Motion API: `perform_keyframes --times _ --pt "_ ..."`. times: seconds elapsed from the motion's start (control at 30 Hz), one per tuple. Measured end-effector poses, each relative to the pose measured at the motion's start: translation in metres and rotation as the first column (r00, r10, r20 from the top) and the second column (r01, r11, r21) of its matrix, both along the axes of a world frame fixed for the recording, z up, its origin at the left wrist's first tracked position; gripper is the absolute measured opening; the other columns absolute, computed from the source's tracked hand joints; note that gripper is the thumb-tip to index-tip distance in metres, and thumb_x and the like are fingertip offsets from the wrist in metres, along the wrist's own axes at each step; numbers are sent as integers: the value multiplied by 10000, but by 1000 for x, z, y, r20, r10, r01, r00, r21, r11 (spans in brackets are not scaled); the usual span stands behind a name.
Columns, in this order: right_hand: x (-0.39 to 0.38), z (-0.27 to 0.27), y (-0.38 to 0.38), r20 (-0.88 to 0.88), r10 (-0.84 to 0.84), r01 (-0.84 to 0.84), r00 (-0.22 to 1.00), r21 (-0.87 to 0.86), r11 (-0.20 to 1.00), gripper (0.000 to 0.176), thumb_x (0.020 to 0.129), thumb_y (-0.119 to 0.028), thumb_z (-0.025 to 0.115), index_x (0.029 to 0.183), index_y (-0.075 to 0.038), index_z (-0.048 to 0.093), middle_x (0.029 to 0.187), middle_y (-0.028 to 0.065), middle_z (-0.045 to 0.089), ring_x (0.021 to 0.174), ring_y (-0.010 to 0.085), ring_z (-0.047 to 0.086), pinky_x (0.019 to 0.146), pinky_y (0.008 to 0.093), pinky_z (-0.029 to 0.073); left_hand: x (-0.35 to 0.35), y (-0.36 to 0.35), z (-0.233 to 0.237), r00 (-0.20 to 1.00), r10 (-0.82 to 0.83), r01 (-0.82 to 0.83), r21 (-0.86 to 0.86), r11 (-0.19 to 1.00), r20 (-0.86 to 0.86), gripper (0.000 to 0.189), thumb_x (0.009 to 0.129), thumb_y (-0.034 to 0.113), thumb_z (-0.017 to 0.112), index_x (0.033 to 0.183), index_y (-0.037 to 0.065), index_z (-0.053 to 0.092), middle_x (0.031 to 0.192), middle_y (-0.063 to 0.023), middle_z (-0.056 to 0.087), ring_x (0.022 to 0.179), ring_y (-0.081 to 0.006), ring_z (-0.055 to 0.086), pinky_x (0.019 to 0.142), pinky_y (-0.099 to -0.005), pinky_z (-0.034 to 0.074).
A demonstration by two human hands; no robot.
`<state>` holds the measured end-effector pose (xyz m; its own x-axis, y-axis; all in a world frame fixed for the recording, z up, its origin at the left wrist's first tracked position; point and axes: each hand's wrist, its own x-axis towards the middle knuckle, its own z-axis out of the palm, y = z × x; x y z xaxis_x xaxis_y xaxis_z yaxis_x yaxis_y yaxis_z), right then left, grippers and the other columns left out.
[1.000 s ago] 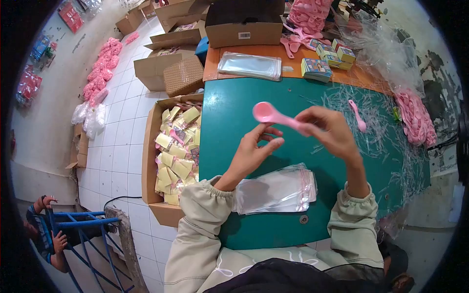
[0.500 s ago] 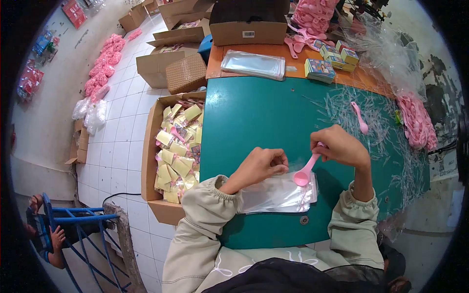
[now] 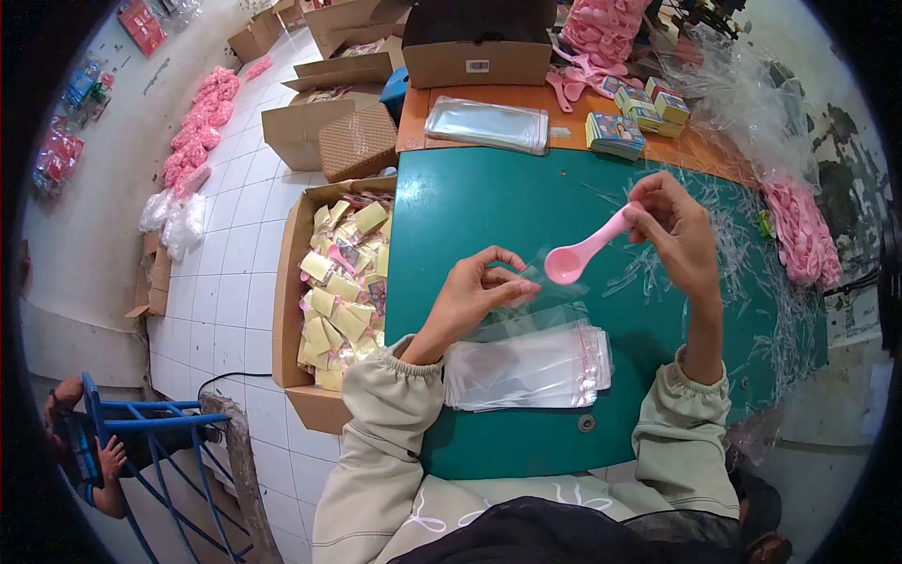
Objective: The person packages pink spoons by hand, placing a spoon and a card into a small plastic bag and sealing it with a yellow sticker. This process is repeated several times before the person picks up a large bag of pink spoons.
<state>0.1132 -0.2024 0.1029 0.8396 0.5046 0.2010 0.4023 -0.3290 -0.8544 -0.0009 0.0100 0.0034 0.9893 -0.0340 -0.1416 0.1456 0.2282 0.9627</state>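
My right hand (image 3: 672,230) pinches the handle end of a pink spoon (image 3: 587,250), raised above the green table (image 3: 470,226). The spoon's bowl points left, at the edge of a clear plastic bag (image 3: 537,273). That bag is pinched between the fingertips of my left hand (image 3: 479,291). Whether the bowl is inside the bag or only against it, I cannot tell. Below my hands lies a stack of clear bags (image 3: 526,367) near the table's front edge.
An open carton (image 3: 291,329) of packed items stands left of the table. At the back are a bag pack (image 3: 489,124), card stacks (image 3: 615,136) and a brown box (image 3: 479,56). Plastic strips (image 3: 742,254) litter the right side. Another person's hand (image 3: 113,458) is at far left.
My right hand has moved up with the spoon, away from the stack. My left hand has shifted left and up with a clear bag. The loose pink spoon on the strips no longer shows.
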Motion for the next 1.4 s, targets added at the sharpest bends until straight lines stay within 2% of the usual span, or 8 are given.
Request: perform_keyframes --times 0.27,0.37,0.57,0.93,1.03,1.13,1.33,1.4 --pt "-13 -7 13 32 63 -65 997 40 997 152 832 -80 626 898 -8 510 729 68 619 626 91 598 569 219 486 1 -3 0 1000 27 -27 -8 1000 2 253 883 127 575 1093 -9 540 903 -73 659 810 -100 620 695 -219 495" --pt "-14 -4 13 197 -63 59 978 25 998 140 832 -88 630 881 -12 524 725 61 619 639 99 615 568 220 484 1 -3 0 1000 2 -3 32 999 22 232 891 132 563 1075 -9 563 917 -73 660 837 -112 629 699 -226 502" --pt "-18 -6 16 231 -84 59 969 113 992 129 834 -91 628 884 -15 536 725 54 619 649 104 624 571 223 488 1 -3 3 1000 27 -27 10 1000 -3 223 905 147 546 1073 3 574 940 -56 658 865 -118 631 704 -221 501" --pt "-18 -12 20 202 -1 -24 979 121 992 127 835 -81 625 886 -8 534 720 56 612 639 99 614 568 219 487 0 -4 4 999 -52 52 -3 999 -2 240 912 153 532 1072 -20 579 923 -65 654 836 -123 639 680 -222 494" --pt "-15 -12 18 160 67 -83 985 97 992 125 835 -78 624 885 -6 535 721 58 613 632 99 609 564 218 486 0 0 5 993 -116 113 107 988 22 247 912 149 531 1088 -16 584 898 -57 652 807 -114 633 668 -217 485" --pt "-13 -12 16 157 80 -94 984 82 992 121 832 -70 623 881 -3 534 716 62 614 621 96 604 558 220 487 -3 -3 17 999 -39 39 10 999 -10 250 915 161 529 1078 -14 602 871 -49 650 784 -101 622 653 -211 477" --pt "-19 -13 21 185 58 -76 981 93 993 129 822 -62 632 872 4 532 711 63 615 619 95 607 548 220 489 0 3 6 974 -225 223 84 971 18 279 922 210 524 1056 -17 616 862 -34 630 786 -71 586 667 -209 460" --pt "-21 -14 24 133 81 -91 988 65 994 137 816 -62 640 867 5 531 709 61 614 625 95 610 546 221 492 -1 2 7 980 -197 194 78 978 36 304 931 231 510 1080 -16 606 860 -32 628 792 -68 579 690 -214 464"
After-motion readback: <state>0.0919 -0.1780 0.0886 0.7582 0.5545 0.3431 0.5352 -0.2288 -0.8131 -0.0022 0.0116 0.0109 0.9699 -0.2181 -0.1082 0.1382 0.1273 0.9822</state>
